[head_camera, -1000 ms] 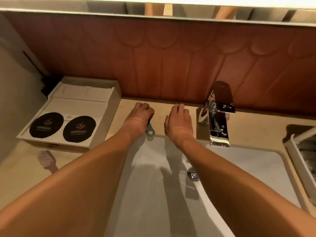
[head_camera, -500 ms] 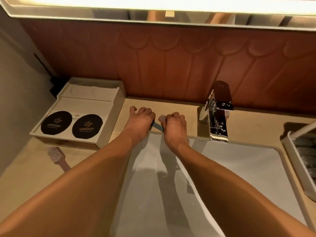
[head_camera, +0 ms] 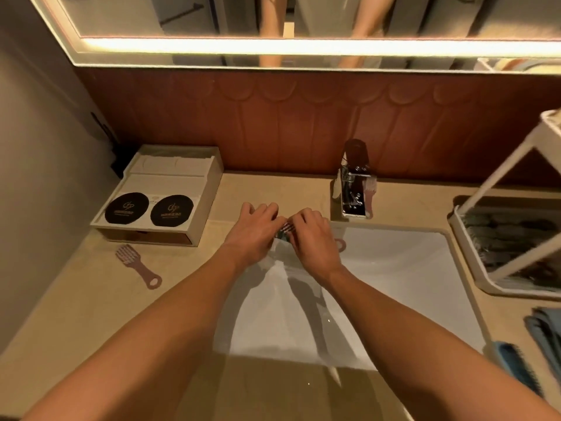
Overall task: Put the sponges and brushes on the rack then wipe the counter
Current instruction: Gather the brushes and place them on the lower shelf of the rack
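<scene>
Hands (head_camera: 258,229) (head_camera: 312,235) pinch brushes (head_camera: 285,230) at sink's (head_camera: 394,268) back edge.

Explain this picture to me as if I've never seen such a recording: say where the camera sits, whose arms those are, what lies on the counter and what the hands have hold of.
There is no machine here. The camera is worn on a person's head and looks down, so both bare arms belong to the wearer. The left hand and right hand meet at the back edge of the white sink, together gripping a small brush; only its bristles and a pink handle loop show. On the beige counter lies a pink brush, untouched, beside a white box. Another brush stands behind the chrome faucet. On the right stands the white rack, with blue items in front of it.
</scene>
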{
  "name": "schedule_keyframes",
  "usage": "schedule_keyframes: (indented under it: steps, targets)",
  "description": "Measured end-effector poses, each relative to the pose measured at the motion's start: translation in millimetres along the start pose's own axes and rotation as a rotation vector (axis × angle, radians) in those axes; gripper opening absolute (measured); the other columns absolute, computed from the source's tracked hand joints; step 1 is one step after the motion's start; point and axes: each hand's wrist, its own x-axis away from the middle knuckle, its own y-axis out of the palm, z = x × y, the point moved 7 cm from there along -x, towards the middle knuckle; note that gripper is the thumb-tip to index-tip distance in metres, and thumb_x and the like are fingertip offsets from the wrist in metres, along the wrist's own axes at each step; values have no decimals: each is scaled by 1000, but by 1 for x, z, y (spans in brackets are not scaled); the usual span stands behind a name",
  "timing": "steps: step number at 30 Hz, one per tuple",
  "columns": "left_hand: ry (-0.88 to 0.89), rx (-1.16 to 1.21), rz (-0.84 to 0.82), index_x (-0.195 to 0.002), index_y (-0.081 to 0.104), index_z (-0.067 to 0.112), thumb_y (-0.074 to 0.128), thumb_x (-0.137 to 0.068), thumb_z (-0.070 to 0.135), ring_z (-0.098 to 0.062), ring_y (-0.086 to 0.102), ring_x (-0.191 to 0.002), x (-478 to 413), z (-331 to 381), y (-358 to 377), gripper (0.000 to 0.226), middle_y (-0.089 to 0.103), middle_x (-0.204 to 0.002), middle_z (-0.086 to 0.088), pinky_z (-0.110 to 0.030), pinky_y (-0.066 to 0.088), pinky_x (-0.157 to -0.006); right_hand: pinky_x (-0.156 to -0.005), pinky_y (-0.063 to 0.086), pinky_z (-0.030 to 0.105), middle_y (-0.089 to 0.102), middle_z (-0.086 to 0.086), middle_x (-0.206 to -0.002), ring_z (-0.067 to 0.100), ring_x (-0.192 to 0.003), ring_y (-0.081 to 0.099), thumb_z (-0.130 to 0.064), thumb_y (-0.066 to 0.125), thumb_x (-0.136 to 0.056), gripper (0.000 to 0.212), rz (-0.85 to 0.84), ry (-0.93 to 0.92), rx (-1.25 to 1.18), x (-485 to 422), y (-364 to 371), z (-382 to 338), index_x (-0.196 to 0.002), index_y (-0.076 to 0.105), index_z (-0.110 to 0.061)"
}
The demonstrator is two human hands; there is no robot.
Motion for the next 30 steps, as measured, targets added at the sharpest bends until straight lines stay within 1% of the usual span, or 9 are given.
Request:
schedule_keyframes:
  steps: [2,4,8,12,17,22,26,28,30]
  targets:
    - [30,-12,-10,-128,53,24,63,-92,17,-24,48,-105,7,19,-6,38,53,-115,-3,-41,33,-90,-90,46,36,54,4,-117,23,-106,48,-14,74,-87,37,-31,-14,63,16,-11,4,-120,58,-16]
    - [61,-28,-21,-121,57,22,62,-93,19,-25,51,-105,14,41,-11,29,57,-113,-3,-41,31,-91,-91,46,37,55,6,-118,24,-108,48,-10,78,-82,42,-54,-50,131,33,-21,6,-119,58,-16]
    - [98,-7,-6,-120,59,23,60,-95,26,-24,54,-103,20,83,-25,25,60,-111,-2,-41,31,-91,-95,43,36,54,7,-123,26,-114,48,-9,76,-84,42,-89,-48,174,66,-49,22,-121,57,-16]
    - [132,43,9,-115,57,22,54,-99,37,-26,59,-100,18,123,-36,22,62,-108,-2,-40,33,-84,-88,45,37,51,6,-121,26,-108,48,2,71,-83,43,-58,53,113,101,-77,52,-119,54,-15]
    - [128,85,39,-107,58,21,56,-99,37,-25,58,-98,10,165,-41,18,61,-105,-2,-38,31,-79,-87,47,39,51,4,-120,27,-105,49,7,66,-83,45,-32,86,162,143,-102,87,-118,54,-18]
    - [68,240,114,-105,59,19,56,-101,33,-25,55,-91,-11,203,-57,15,60,-102,-2,-37,40,-77,-83,43,35,54,2,-117,24,-100,49,5,67,-85,45,52,151,223,173,-140,134,-120,56,-20]
    - [66,278,137,-102,59,17,57,-101,29,-26,54,-88,-32,230,-64,12,61,-100,-4,-35,34,-70,-95,43,36,54,2,-119,24,-106,50,7,68,-82,51,46,179,245,194,-165,166,-124,56,-20]
    - [77,278,157,-102,60,17,57,-101,29,-25,54,-85,-44,242,-67,13,61,-99,-4,-36,38,-68,-99,43,37,54,1,-122,23,-109,49,8,67,-84,51,46,213,247,207,-175,184,-125,56,-20]
    - [92,290,143,-101,60,17,57,-101,30,-22,52,-81,-55,254,-67,14,61,-98,-4,-35,41,-66,-98,45,36,54,0,-122,22,-109,48,2,71,-86,49,46,267,265,219,-183,204,-126,56,-22]
